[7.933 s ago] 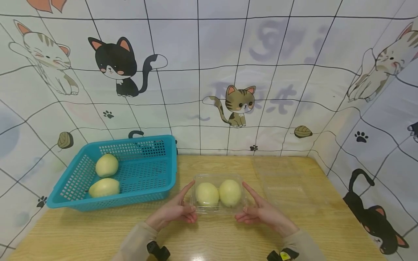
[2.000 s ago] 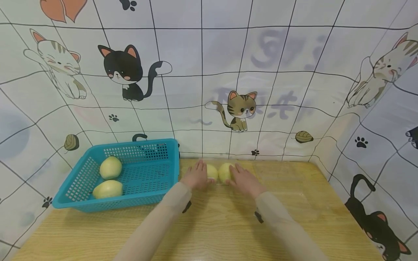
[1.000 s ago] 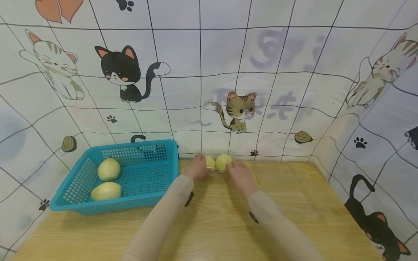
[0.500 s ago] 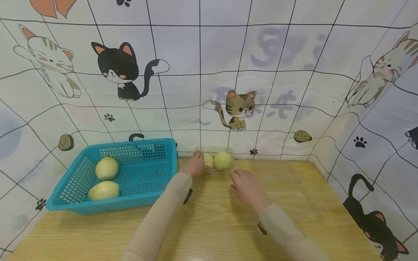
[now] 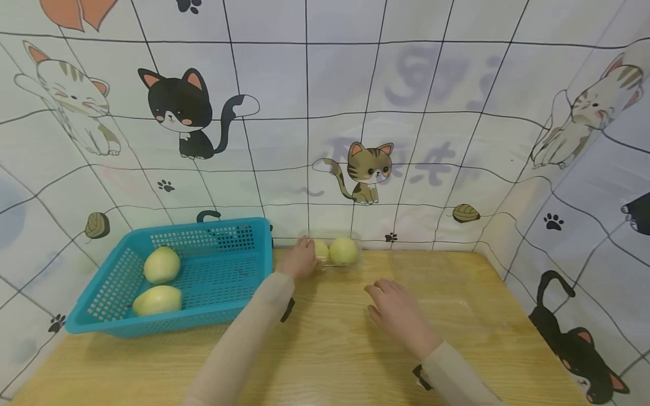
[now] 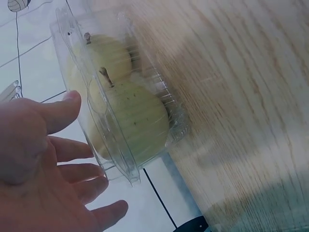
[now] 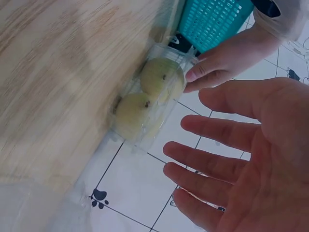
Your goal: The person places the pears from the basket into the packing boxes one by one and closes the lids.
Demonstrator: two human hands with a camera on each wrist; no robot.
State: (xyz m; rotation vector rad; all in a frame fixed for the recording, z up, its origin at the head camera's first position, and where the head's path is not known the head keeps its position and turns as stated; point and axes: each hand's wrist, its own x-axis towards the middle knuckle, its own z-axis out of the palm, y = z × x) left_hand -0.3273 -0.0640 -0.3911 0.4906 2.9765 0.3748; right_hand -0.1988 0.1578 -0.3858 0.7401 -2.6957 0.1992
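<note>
A clear plastic clamshell box (image 6: 126, 159) stands at the back of the table against the wall, its lid down. Two pale yellow-green pears (image 5: 343, 251) lie side by side inside, and their stems show in the left wrist view. My left hand (image 5: 299, 259) is at the box's left end, fingers loosely spread and fingertips right at its edge. My right hand (image 5: 401, 316) hovers over the table, apart from the box and nearer to me. Its fingers are extended and spread in the right wrist view, with nothing in them.
On the left, a blue perforated basket (image 5: 267, 265) holds two more pears, one rounder (image 5: 162, 265) and one on its side (image 5: 157, 300). Thin clear plastic (image 5: 431, 282) lies on the table's right side. A cat-printed cloth wall (image 5: 284, 141) closes off the back and sides.
The box has been pushed from mid-table back to the wall. In the last second my right hand has come away from it, back toward me and rightward; my left hand has stayed beside it.
</note>
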